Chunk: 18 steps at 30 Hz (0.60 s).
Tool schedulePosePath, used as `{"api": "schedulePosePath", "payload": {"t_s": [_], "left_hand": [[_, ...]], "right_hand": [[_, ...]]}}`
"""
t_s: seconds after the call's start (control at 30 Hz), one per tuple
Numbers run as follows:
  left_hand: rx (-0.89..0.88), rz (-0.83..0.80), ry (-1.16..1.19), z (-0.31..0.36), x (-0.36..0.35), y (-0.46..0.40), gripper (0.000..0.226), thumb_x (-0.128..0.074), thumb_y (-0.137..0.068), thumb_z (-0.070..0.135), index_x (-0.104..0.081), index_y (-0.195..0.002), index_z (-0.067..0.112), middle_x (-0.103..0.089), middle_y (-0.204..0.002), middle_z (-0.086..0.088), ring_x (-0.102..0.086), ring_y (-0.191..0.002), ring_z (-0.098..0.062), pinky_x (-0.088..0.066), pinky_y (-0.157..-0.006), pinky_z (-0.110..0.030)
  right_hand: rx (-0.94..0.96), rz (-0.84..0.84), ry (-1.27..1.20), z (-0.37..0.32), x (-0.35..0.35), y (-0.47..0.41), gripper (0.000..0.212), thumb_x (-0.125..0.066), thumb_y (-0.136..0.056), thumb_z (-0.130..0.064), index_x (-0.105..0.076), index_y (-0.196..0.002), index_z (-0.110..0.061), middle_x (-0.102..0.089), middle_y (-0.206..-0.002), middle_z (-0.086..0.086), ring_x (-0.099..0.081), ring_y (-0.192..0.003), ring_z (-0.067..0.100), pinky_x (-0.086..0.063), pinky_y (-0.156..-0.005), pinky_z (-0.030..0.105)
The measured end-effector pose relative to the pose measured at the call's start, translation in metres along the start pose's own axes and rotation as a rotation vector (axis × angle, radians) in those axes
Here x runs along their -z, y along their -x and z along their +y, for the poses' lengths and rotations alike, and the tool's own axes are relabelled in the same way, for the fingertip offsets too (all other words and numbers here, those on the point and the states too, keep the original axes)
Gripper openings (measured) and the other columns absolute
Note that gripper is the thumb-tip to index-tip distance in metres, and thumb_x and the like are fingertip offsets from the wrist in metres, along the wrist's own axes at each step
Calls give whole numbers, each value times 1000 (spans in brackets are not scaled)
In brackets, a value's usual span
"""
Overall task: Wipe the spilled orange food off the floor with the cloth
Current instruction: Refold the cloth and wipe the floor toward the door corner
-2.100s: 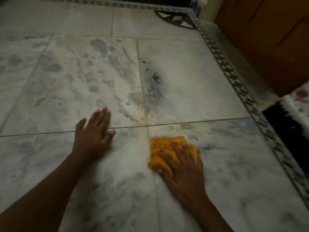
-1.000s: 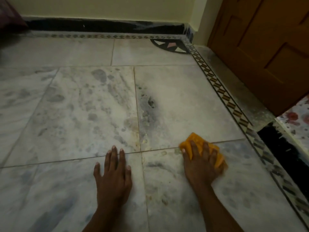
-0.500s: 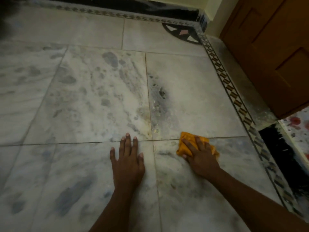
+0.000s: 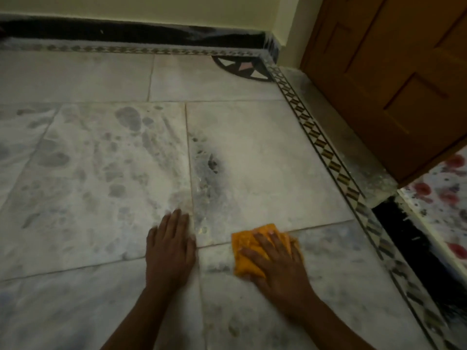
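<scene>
One cloth (image 4: 249, 251) under the flat right hand (image 4: 279, 265); left hand (image 4: 170, 251) flat, empty, on floor (image 4: 252, 160).

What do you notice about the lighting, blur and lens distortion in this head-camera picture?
Head view: dim, warm light with no glare on the marble floor; the right hand and orange cloth look slightly smeared by motion, the left hand sharper; the patterned border strip bows from the wide-angle lens; the floor's near edge is darkest.

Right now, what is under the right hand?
Under the right hand lies the orange cloth, pressed flat on the marble floor across a tile joint. Any orange food beneath the cloth is covered and cannot be seen.
</scene>
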<state>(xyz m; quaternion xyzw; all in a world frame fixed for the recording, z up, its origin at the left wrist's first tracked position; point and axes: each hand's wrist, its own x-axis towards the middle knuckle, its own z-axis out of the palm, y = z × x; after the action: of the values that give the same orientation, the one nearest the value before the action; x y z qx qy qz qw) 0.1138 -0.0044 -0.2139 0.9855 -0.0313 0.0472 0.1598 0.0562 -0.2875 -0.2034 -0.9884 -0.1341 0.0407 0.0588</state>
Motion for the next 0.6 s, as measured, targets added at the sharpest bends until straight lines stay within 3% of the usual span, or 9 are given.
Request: {"api": "schedulePosePath", "payload": {"t_s": [0.13, 0.2, 0.3, 0.4, 0.47, 0.53, 0.6], "left_hand": [[4, 71, 18, 4, -1, -6, 60, -38, -96, 45, -58, -147, 19, -49, -159, -5, -48, -146, -28, -39, -110, -52], [-6, 88, 18, 1, -6, -14, 59, -39, -97, 45, -57, -147, 20, -48, -160, -4, -47, -146, -28, -38, -110, -52], [-1, 73, 12, -3, -7, -13, 60, -38, -97, 46, -53, -150, 23, -44, -163, -2, -44, -149, -26, -37, -112, -50], [24, 31, 42, 1, 2, -15, 62, -35, -98, 48, -49, -153, 23, -40, -166, -1, -38, -152, -24, -33, -116, -50], [21, 5, 48, 4, 5, -12, 63, -35, -98, 48, -48, -154, 23, -38, -166, -2, -36, -153, -24, -30, -118, -50], [24, 2, 52, 4, 4, -13, 63, -35, -98, 48, -46, -155, 24, -37, -167, -2, -34, -154, -23, -28, -119, -50], [17, 22, 47, 3, 0, -14, 61, -36, -99, 47, -46, -155, 24, -37, -167, -1, -33, -154, -23, -28, -119, -50]], "right_hand": [[-363, 165, -20, 20, 5, -30, 60, -37, -89, -78, -48, -143, -55, -51, -157, -5, -49, -144, 35, -35, -107, 68], [-443, 196, -29, 7, 1, -75, 58, -39, -89, -75, -56, -139, -52, -54, -155, 0, -47, -143, 40, -32, -107, 69], [-283, 159, -35, -23, -8, -97, 57, -39, -90, -77, -55, -140, -55, -49, -160, -2, -43, -147, 39, -29, -110, 71], [-38, 127, -10, -24, -8, -59, 57, -38, -92, -81, -44, -145, -61, -35, -167, -10, -31, -155, 30, -28, -114, 67], [25, 172, -29, -14, -10, -25, 55, -37, -94, -80, -45, -145, -60, -33, -167, -11, -33, -155, 27, -30, -114, 62], [-115, 276, -21, -3, -10, -28, 55, -37, -95, -76, -50, -143, -53, -40, -164, -7, -42, -150, 31, -26, -115, 61], [-427, 363, -36, -6, -9, -66, 54, -44, -93, -72, -56, -140, -49, -52, -157, -3, -46, -145, 34, -25, -113, 64]]}}
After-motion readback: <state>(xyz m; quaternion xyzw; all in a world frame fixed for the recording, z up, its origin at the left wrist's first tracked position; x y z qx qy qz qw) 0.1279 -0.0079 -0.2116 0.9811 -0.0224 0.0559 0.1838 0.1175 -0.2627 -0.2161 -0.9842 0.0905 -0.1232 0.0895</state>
